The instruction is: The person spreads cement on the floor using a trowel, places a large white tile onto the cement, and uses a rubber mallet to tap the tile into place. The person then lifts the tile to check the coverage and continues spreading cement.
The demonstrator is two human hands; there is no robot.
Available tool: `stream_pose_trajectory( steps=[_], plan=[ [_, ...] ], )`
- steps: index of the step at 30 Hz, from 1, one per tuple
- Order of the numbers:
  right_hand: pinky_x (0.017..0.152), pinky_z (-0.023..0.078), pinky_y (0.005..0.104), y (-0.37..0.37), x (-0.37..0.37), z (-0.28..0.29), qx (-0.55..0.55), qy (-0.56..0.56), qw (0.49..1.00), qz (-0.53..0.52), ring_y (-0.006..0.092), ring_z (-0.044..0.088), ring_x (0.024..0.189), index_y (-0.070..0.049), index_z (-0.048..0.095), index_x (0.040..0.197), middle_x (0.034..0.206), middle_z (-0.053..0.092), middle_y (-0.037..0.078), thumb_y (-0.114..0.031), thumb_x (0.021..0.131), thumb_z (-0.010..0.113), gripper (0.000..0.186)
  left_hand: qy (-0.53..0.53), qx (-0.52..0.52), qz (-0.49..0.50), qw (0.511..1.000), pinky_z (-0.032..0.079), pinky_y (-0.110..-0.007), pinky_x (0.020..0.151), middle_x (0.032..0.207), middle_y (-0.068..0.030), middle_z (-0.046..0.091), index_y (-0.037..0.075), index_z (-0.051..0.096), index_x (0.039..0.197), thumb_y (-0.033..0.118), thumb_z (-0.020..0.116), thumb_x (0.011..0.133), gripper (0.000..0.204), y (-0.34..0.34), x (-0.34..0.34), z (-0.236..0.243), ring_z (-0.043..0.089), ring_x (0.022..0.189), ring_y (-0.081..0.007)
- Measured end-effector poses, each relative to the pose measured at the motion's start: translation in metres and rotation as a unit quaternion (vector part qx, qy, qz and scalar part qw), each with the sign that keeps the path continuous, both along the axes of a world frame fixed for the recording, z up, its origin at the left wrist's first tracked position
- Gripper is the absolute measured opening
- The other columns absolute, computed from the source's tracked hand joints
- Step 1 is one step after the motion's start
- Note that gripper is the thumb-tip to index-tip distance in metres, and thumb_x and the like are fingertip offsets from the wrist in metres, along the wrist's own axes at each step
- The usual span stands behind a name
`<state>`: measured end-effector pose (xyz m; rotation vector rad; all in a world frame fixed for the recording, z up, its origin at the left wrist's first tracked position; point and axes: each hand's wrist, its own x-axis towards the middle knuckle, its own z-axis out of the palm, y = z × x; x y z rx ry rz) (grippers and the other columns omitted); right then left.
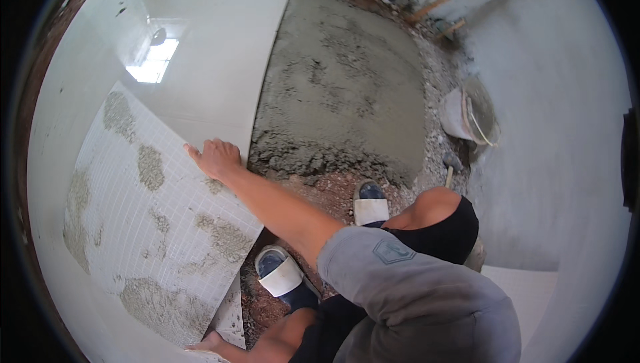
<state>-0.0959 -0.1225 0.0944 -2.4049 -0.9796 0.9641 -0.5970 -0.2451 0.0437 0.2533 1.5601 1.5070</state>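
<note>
A large tile (173,210) shows its white gridded back, with grey mortar patches stuck on it. It lies tilted at an angle over glossy white floor tiles (213,43). My right hand (220,158) reaches across and grips the tile's upper right edge, fingers bent over it. At the tile's lower corner, my left hand (212,343) holds the edge, its fingertips partly hidden. Beside the laid tiles spreads a bed of wet grey mortar (340,90), rough and crumbly along its near side.
A white bucket (460,115) stands by the grey right wall (553,130), with a hammer-like tool (452,162) near it. Wood pieces (430,10) lie at the far corner. My sandalled feet (280,273) rest on reddish rubble. A white tile piece (231,313) sits under the tilted tile.
</note>
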Motion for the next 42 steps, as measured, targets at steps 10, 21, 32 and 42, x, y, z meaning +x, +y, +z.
stream_pose_trajectory(
  steps=[10, 21, 32, 42],
  plan=[
    [0.075, 0.050, 0.0444, -0.219, 0.250, 0.211, 0.002, -0.337, 0.936, 0.100, 0.0261, 0.065, 0.089, -0.011, 0.071, 0.094, 0.092, 0.069, 0.010, -0.067, 0.087, 0.039, 0.064, 0.239, -0.142, -0.175, 0.944, 0.037, -0.049, 0.096, 0.134, -0.0218, 0.035, -0.002, 0.027, 0.135, 0.059, 0.045, 0.089, 0.078, 0.022, 0.051, 0.029, 0.037, 0.119, -0.0381],
    [0.075, 0.046, 0.0412, -0.632, 0.245, 0.198, -0.085, -0.251, 0.822, -0.505, 0.0361, 0.062, 0.079, 0.001, 0.064, 0.083, 0.078, 0.065, 0.020, -0.055, 0.093, 0.042, 0.061, 0.448, -0.084, -0.338, 0.823, 0.047, -0.047, 0.080, 0.115, -0.0258, 0.048, -0.008, 0.038, 0.122, 0.050, 0.048, 0.092, 0.067, 0.099, 0.203, 0.101, 0.050, 0.101, -0.0381],
    [0.080, 0.045, 0.0461, -0.722, 0.079, 0.207, -0.311, -0.225, 0.732, -0.563, 0.0410, 0.059, 0.091, 0.001, 0.062, 0.097, 0.096, 0.062, 0.025, -0.052, 0.091, 0.048, 0.055, 0.542, 0.135, -0.524, 0.643, 0.057, -0.045, 0.065, 0.097, -0.0299, 0.061, -0.015, 0.049, 0.109, 0.042, 0.051, 0.095, 0.059, 0.219, 0.465, 0.224, 0.064, 0.082, -0.0382],
    [0.098, 0.036, 0.0445, -0.703, -0.144, 0.199, -0.479, 0.011, 0.656, -0.583, 0.0328, 0.049, 0.112, -0.005, 0.056, 0.111, 0.113, 0.055, 0.016, -0.028, 0.078, 0.064, 0.041, 0.287, 0.231, -0.836, 0.407, 0.052, -0.034, 0.082, 0.107, -0.0166, 0.064, -0.002, 0.056, 0.114, 0.039, 0.042, 0.100, 0.045, 0.028, 0.670, 0.136, 0.063, 0.091, -0.0261]
  ],
)
